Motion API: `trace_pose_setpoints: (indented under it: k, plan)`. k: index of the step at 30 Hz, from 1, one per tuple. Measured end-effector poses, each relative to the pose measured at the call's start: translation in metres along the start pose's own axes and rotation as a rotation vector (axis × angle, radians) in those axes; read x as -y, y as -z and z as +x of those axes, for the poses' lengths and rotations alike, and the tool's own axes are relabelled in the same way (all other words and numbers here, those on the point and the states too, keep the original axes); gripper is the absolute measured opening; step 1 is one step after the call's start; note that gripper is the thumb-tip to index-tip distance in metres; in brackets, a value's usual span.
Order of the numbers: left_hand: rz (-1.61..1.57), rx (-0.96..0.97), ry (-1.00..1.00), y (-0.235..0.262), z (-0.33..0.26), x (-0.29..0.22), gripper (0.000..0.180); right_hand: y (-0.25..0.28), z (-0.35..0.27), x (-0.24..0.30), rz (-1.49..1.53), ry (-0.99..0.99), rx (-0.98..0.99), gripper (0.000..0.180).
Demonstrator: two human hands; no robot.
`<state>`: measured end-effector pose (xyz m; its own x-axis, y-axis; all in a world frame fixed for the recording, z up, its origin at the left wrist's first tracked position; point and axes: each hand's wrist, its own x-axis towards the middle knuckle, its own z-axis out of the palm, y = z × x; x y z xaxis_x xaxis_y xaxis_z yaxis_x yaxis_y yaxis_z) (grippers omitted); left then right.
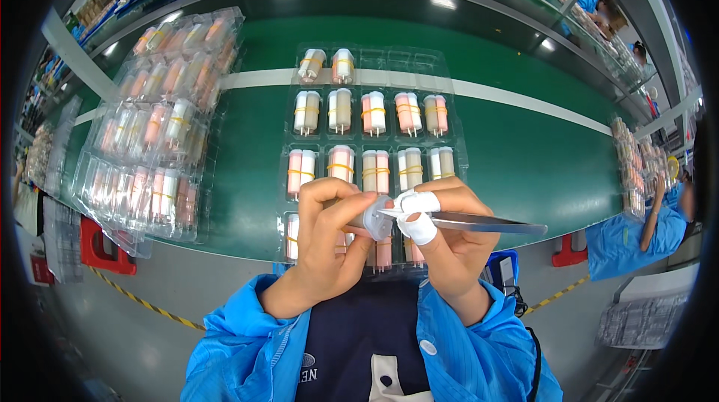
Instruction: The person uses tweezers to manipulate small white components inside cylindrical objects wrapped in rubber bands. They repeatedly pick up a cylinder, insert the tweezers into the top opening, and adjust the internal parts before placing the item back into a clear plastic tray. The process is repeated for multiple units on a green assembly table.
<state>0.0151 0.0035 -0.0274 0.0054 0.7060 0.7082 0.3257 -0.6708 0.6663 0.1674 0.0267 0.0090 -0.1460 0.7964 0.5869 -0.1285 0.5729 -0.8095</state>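
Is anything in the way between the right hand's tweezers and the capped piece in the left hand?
Nothing visible: the tweezers in the right hand point at the capped piece held in the left hand, though whether they touch is unclear.

A white stripe [524, 103] crosses the green worktable [539, 162], bright light patches [442, 1] gleam towards its far side, and red stools [91, 246] stand on grey floor [183, 275] marked with yellow-and-black tape [146, 302].

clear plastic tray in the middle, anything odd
The clear plastic tray looks unevenly filled: its far row holds just two yellow-banded cylinder bundles, both leftmost, while the next two rows show five each.
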Motion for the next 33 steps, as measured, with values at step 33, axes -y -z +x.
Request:
trace_pose_setpoints:
  k: [33]
  plan:
    - [0.184, 0.061, -0.079, 0.005, 0.003, 0.004, 0.056, 0.009, 0.018, 0.008, -0.129, -0.047, 0.173, 0.012]
